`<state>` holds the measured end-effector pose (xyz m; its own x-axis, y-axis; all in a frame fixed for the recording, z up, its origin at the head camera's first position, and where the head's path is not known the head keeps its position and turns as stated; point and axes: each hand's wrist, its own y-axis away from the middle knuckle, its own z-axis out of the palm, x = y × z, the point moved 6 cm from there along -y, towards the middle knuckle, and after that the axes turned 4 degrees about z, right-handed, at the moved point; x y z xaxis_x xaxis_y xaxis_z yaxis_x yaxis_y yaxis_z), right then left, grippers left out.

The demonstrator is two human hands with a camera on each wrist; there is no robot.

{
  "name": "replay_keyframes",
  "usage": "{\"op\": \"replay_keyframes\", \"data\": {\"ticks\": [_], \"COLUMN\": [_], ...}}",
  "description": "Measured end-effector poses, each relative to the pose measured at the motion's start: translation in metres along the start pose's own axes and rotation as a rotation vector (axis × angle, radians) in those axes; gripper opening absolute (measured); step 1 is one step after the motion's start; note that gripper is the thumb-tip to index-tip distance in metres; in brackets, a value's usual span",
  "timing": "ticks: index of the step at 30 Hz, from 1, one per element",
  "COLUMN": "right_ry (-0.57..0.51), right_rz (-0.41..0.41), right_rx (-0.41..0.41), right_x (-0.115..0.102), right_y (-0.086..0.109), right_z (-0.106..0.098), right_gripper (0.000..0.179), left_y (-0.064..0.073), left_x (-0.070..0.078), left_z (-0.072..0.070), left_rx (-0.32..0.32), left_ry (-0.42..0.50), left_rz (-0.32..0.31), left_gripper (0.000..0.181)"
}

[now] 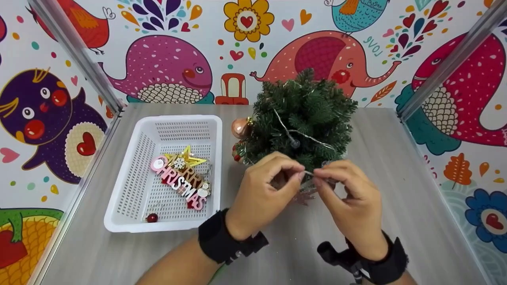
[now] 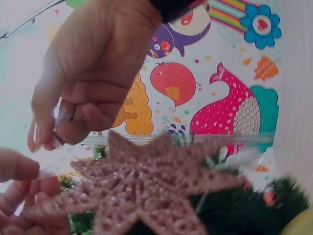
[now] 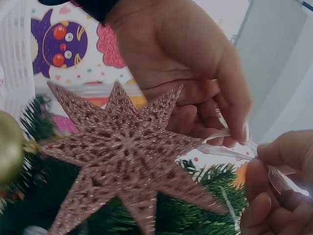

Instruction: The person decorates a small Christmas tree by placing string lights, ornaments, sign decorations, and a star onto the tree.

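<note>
The Christmas tree (image 1: 305,114) stands on the table with both hands at its near side. My left hand (image 1: 267,194) pinches a thin clear strand (image 3: 227,152) between thumb and forefinger. Close beside it, my right hand (image 1: 350,202) pinches the same strand, fingertips a short gap apart. In the right wrist view the strand loops near one tip of a glittery pink star ornament (image 3: 124,147) on the tree. That star is mostly hidden behind the hands in the head view. A string light with a clear bulb (image 1: 294,142) lies across the branches.
Left of the tree sits a white perforated basket (image 1: 119,198). It contains a Merry Christmas sign (image 1: 178,180), a gold star (image 1: 188,157) and a small red ball (image 1: 152,217). A rose-gold ball (image 1: 240,128) hangs at the tree's left. Patterned panels (image 1: 233,55) enclose the table.
</note>
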<state>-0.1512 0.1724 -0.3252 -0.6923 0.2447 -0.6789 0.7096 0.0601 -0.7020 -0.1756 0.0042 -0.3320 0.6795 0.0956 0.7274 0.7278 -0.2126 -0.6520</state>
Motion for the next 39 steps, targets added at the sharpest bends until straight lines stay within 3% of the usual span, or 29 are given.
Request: {"op": "replay_keyframes", "data": {"ticks": [4,10,18,23,26,33,39], "right_ry": [0.171,0.383,0.474,0.511,0.541,0.528,0.532], "right_rz": [-0.033,-0.059,-0.061,-0.138,-0.160,-0.131,-0.138], "right_rx": [0.044,0.067,0.038,0.058,0.068,0.071,0.071], "right_x": [-0.006,-0.009,-0.001,-0.001,0.000,0.005,0.005], "right_y": [-0.014,-0.024,-0.019,-0.010,-0.002,0.008,0.011], "right_z": [0.001,0.008,0.012,0.015,0.017,0.016,0.016], "right_gripper": [0.021,0.028,0.029,0.032,0.025,0.034,0.034], "left_y": [-0.015,-0.025,-0.019,-0.009,-0.002,0.005,0.008], "left_x": [0.005,0.004,0.002,0.001,0.000,-0.006,-0.007], "left_z": [0.000,0.000,-0.002,0.000,0.002,0.005,0.005], "left_rx": [0.041,0.086,0.111,0.100,0.086,0.071,0.085], "left_ry": [-0.171,-0.321,-0.495,-0.549,-0.564,-0.521,-0.514], "left_rz": [0.090,0.127,0.156,0.181,0.182,0.144,0.163], "left_gripper": [0.009,0.011,0.015,0.016,0.017,0.014,0.013]}}
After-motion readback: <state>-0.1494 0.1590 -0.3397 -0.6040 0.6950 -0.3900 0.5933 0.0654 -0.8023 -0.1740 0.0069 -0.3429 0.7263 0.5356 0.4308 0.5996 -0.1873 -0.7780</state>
